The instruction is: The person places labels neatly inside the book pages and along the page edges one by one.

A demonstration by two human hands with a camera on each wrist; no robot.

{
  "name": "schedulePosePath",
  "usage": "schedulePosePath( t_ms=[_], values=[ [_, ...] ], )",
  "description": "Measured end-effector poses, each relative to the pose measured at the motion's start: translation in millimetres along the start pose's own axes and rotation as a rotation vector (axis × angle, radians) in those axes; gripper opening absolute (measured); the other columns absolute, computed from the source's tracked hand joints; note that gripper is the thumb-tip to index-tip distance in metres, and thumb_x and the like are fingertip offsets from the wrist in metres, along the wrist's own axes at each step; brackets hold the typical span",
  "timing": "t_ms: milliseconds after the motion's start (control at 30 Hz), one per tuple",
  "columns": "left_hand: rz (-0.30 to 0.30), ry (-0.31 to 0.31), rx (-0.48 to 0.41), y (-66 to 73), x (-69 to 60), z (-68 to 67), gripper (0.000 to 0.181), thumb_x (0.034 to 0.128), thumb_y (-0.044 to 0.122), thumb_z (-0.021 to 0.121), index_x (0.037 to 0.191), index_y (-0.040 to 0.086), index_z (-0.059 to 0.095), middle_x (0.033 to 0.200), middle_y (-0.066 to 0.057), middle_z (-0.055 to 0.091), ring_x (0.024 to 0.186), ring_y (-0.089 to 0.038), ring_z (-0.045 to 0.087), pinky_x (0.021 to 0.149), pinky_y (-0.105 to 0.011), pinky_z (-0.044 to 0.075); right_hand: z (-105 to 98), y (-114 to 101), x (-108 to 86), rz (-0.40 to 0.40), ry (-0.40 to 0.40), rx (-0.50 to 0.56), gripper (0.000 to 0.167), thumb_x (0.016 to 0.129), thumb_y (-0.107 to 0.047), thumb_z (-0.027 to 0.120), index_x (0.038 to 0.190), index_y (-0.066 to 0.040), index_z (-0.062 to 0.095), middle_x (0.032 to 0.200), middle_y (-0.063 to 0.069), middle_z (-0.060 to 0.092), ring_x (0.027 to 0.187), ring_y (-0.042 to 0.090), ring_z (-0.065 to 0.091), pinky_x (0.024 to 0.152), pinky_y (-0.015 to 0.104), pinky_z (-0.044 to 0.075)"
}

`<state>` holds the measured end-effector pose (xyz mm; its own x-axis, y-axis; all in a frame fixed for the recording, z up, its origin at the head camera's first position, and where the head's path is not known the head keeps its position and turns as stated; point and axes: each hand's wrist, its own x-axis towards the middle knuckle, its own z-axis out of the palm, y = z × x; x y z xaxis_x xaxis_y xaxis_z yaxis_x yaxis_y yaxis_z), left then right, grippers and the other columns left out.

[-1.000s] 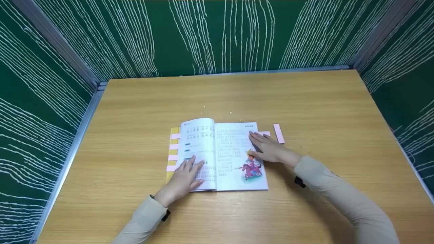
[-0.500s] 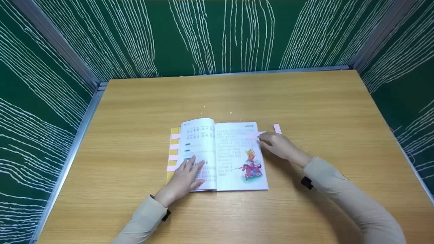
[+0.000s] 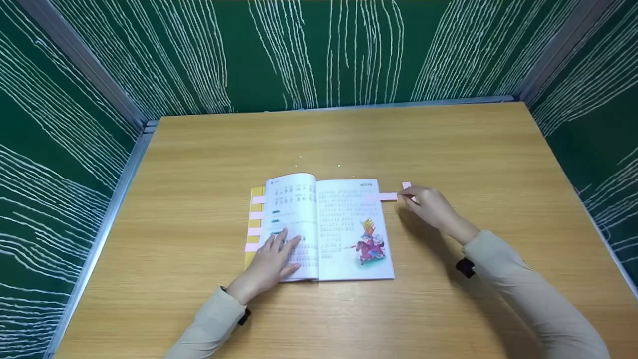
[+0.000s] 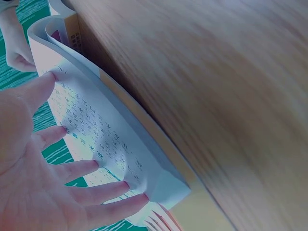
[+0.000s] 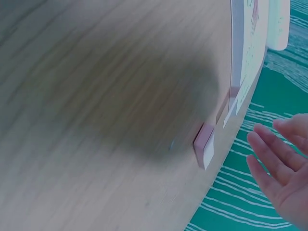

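An open book [image 3: 344, 239] with printed text and a picture of a horse rider lies on the table. My left hand [image 3: 269, 262] rests with spread fingers on its left page, as the left wrist view [image 4: 62, 168] also shows. A pink sticky tab [image 3: 388, 197] sticks out past the right page's edge. Just right of that tab is my right hand [image 3: 431, 207], its fingertips close to the tab's outer end. In the right wrist view the right hand [image 5: 284, 168] has loosely bent fingers with nothing visible between them. A small pink sticky-note pad [image 5: 204, 144] lies by it, partly hidden in the head view.
Several pink tabs [image 3: 254, 232] line the book's left side, over a yellow edge [image 3: 257, 191]. Small white specks [image 3: 339, 165] lie on the wooden table [image 3: 224, 149] behind the book. Green walls [image 3: 359, 55] with white streaks surround the back and sides.
My right hand has lifted off the right page and moved right, past the pink tab, which now shows whole beyond the page edge. My left hand has stayed in place.
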<state>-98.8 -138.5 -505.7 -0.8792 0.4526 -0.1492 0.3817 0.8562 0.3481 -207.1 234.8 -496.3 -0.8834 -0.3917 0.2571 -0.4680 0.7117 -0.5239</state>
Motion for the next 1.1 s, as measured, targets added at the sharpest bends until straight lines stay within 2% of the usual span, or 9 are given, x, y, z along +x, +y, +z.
schedulePosePath(
  t_ms=[100,167,233,500,733,867,1100],
  values=[
    [0.003,0.007,0.004,0.2,-0.5,-0.4,0.059,0.0894,0.040,0.046,0.138,0.012,0.029,0.141,-0.022,0.020,0.124,-0.046,0.023,0.099,-0.055,0.026,-3.4,3.8,-2.2,0.012,0.021,-0.005,0.015,0.084,-0.002,0.056,0.094,0.005,0.064,0.090,0.019,0.064,0.072,0.028,0.063,0.069,0.042,0.050],
    [-0.006,0.002,-0.005,0.7,-0.9,-0.9,0.059,0.0895,0.040,0.046,0.138,0.013,0.028,0.142,-0.022,0.020,0.125,-0.046,0.022,0.101,-0.054,0.024,-5.0,6.8,-3.6,0.014,0.028,-0.016,0.015,0.084,-0.002,0.056,0.094,0.005,0.064,0.092,0.021,0.064,0.082,0.032,0.062,0.076,0.045,0.048],
    [-0.010,0.002,-0.010,0.8,-1.1,-1.0,0.059,0.0895,0.040,0.046,0.138,0.012,0.028,0.142,-0.022,0.019,0.125,-0.046,0.022,0.101,-0.054,0.023,-6.4,10.0,-4.8,0.015,0.034,-0.028,0.014,0.083,-0.001,0.057,0.093,0.006,0.064,0.094,0.022,0.063,0.088,0.035,0.060,0.077,0.046,0.048],
    [-0.015,0.000,-0.015,0.9,-0.6,-1.8,0.059,0.0895,0.039,0.046,0.139,0.013,0.028,0.143,-0.021,0.019,0.125,-0.046,0.021,0.102,-0.053,0.023,-9.3,21.0,-10.2,0.002,0.035,-0.039,0.015,0.079,0.002,0.060,0.093,0.008,0.064,0.094,0.023,0.063,0.088,0.037,0.059,0.077,0.047,0.048],
    [-0.017,-0.006,-0.020,2.4,-1.3,-3.1,0.059,0.0896,0.040,0.046,0.139,0.013,0.027,0.143,-0.021,0.017,0.125,-0.046,0.020,0.102,-0.054,0.022,-8.6,27.7,-14.6,0.000,-0.020,-0.030,0.020,0.078,0.002,0.062,0.096,0.009,0.062,0.097,0.024,0.061,0.093,0.039,0.056,0.084,0.049,0.044],
    [-0.015,-0.007,-0.018,2.4,-1.7,-3.4,0.059,0.0897,0.040,0.045,0.139,0.013,0.027,0.143,-0.021,0.017,0.125,-0.046,0.020,0.102,-0.054,0.022,-8.4,30.2,-15.3,-0.010,-0.064,-0.050,0.028,0.076,0.000,0.064,0.102,0.010,0.059,0.103,0.026,0.059,0.097,0.041,0.054,0.087,0.050,0.042],
    [0.042,0.038,0.009,0.2,-1.0,-2.1,0.058,0.0893,0.039,0.047,0.137,0.010,0.030,0.139,-0.024,0.023,0.121,-0.048,0.027,0.098,-0.055,0.029,-7.4,33.7,-16.1,-0.019,-0.158,-0.096,0.047,0.076,-0.006,0.067,0.116,0.011,0.051,0.117,0.028,0.051,0.107,0.044,0.047,0.093,0.052,0.036]
  ],
)
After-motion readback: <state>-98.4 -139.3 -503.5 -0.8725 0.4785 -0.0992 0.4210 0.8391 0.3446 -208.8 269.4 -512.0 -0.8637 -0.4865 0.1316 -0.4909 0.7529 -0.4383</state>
